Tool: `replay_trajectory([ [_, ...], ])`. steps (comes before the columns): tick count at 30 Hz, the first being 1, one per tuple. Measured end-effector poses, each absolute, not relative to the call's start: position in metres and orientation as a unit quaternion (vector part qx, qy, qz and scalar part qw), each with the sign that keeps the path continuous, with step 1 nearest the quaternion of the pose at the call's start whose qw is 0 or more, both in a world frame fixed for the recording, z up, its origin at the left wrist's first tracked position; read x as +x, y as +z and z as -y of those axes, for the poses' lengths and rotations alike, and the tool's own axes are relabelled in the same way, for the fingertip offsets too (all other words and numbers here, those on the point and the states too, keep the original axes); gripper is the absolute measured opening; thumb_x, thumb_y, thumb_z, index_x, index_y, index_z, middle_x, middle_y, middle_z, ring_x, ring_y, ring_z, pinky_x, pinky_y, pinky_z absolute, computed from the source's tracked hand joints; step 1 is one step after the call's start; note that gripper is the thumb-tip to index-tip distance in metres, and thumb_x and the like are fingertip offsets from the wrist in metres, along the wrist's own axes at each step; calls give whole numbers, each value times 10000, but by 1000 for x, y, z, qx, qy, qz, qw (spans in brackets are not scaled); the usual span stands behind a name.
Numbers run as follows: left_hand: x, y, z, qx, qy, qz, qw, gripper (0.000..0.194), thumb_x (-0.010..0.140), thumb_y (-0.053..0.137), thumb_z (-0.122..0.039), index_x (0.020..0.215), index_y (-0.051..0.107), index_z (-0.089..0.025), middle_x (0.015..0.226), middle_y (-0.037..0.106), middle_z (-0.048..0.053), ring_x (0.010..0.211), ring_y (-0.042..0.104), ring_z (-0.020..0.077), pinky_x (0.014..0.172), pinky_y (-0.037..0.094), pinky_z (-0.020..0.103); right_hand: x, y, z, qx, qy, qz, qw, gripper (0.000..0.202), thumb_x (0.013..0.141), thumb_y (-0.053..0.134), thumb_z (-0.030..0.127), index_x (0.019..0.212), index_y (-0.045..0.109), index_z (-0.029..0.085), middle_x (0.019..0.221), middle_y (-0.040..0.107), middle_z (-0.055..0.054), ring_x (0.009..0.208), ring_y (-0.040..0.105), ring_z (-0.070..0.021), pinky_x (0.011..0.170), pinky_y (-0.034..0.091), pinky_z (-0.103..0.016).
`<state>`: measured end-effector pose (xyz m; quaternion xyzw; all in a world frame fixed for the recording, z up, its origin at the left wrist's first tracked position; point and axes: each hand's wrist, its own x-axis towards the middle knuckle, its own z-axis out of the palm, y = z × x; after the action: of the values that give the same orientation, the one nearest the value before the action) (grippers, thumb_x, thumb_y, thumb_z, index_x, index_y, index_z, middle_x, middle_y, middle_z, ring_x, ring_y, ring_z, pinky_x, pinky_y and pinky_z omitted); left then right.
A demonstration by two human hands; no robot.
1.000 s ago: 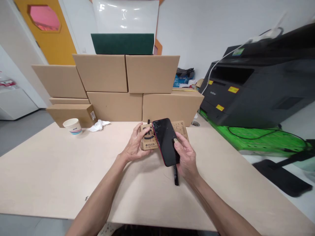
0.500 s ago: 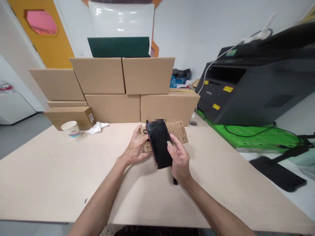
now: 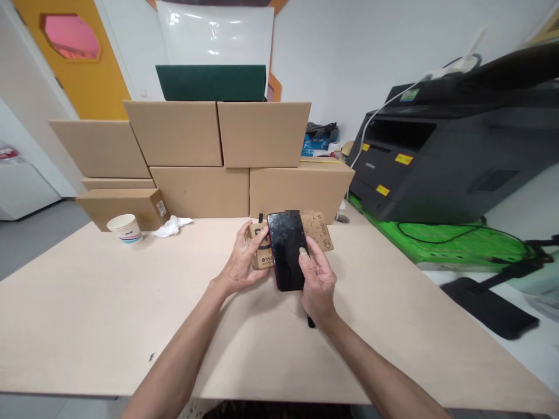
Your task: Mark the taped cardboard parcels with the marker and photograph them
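A black smartphone (image 3: 286, 256) with a reddish edge lies over a brown printed SF Express cardboard box (image 3: 262, 256), covering its middle. My right hand (image 3: 319, 279) is closed on the phone's right side, thumb on the screen. On the left, my left hand (image 3: 238, 262) is closed round the box's end, its upper fingertips by the phone's left edge. The box's printed right part (image 3: 322, 234) shows past the phone. A black object's end (image 3: 310, 321) pokes out below my right hand; another dark tip (image 3: 261, 217) shows above the box.
Stacked cardboard boxes (image 3: 201, 192) line the back of the table (image 3: 109, 314). A paper cup (image 3: 126, 228) and crumpled tissue (image 3: 172, 227) stand at the left. To the right, a dark printer (image 3: 441, 157) rests on a green surface (image 3: 463, 241).
The phone has shifted slightly right and up and turned more upright, uncovering more of the box's lettering on the left. Both hands keep their grips.
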<state>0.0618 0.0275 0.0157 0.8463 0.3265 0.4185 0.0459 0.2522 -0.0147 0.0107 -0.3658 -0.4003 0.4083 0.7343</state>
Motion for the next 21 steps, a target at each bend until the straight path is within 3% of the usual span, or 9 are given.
replay_trajectory([
  [21, 69, 9, -27, 842, 422, -333, 40, 1146, 832, 780, -296, 1664, -2, -401, 1642, 29, 163, 1586, 122, 465, 1213, 311, 712, 248, 12, 14, -344, 423, 386, 744, 531, 862, 766, 455, 1336, 687, 228, 1436, 684, -104, 1381, 608, -287, 1222, 423, -539],
])
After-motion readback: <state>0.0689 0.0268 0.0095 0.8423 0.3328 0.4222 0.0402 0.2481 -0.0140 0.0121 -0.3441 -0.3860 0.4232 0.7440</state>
